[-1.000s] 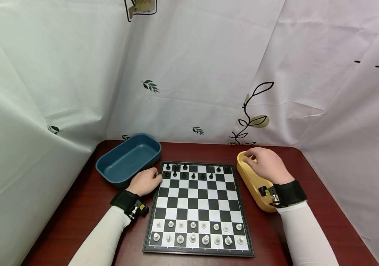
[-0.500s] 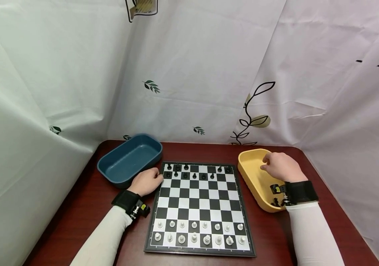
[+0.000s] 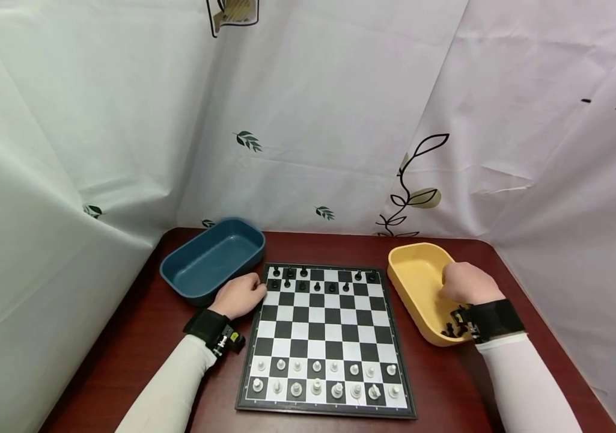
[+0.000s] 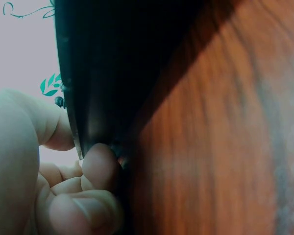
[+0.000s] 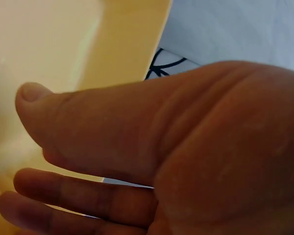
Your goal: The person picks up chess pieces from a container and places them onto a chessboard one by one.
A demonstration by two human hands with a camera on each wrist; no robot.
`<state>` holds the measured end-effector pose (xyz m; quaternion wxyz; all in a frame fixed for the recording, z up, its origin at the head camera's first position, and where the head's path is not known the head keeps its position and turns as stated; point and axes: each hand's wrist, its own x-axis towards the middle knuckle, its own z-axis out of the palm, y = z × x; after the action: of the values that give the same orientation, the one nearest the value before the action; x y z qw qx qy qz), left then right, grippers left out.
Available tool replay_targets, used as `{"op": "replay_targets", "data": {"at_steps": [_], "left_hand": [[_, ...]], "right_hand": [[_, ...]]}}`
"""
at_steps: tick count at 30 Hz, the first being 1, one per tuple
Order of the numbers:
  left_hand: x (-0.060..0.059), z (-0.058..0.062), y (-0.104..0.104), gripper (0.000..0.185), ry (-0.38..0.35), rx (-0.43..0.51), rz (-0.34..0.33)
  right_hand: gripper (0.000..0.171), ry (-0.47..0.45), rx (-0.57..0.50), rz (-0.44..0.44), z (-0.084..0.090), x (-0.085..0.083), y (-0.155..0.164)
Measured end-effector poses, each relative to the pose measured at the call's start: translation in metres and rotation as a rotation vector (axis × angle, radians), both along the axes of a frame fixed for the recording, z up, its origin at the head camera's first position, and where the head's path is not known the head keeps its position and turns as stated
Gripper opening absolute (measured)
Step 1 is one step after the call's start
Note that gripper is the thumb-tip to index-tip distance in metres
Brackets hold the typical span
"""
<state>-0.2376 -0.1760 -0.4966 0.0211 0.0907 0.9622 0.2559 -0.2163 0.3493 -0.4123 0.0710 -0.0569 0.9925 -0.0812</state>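
A black-and-white chessboard (image 3: 325, 332) lies on the table. My left hand (image 3: 238, 296) grips its left edge near the far corner; the left wrist view shows fingers (image 4: 100, 169) on both sides of the dark rim (image 4: 74, 117). My right hand (image 3: 470, 284) reaches over the right side of the yellow tray (image 3: 411, 264). In the right wrist view its thumb (image 5: 88, 110) and fingers (image 5: 78, 193) are extended, with nothing seen between them. Several black chess pieces (image 3: 451, 330) lie at the tray's near end, partly hidden by the wrist camera.
White pieces (image 3: 317, 386) fill the two near rows. Black pieces (image 3: 290, 272) stand in the two far rows, with a gap in the middle of the last one. A blue tray (image 3: 213, 261) sits at the back left. A white patterned cloth (image 3: 308, 120) surrounds the table.
My right hand has moved right and toward me, from the yellow tray's far end to its right side, and lowered. The left hand stays at the board's edge.
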Motion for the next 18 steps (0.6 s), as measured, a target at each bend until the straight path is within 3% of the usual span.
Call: {"op": "replay_targets", "data": {"at_steps": [9, 18], "left_hand": [[0.002, 0.001, 0.002, 0.028, -0.002, 0.001, -0.001], [0.000, 0.001, 0.000, 0.027, 0.008, 0.000, -0.001]], "right_hand": [[0.016, -0.055, 0.131, -0.001, 0.003, 0.007, 0.000], [0.020, -0.041, 0.142, 0.019, -0.004, 0.012, -0.003]]}}
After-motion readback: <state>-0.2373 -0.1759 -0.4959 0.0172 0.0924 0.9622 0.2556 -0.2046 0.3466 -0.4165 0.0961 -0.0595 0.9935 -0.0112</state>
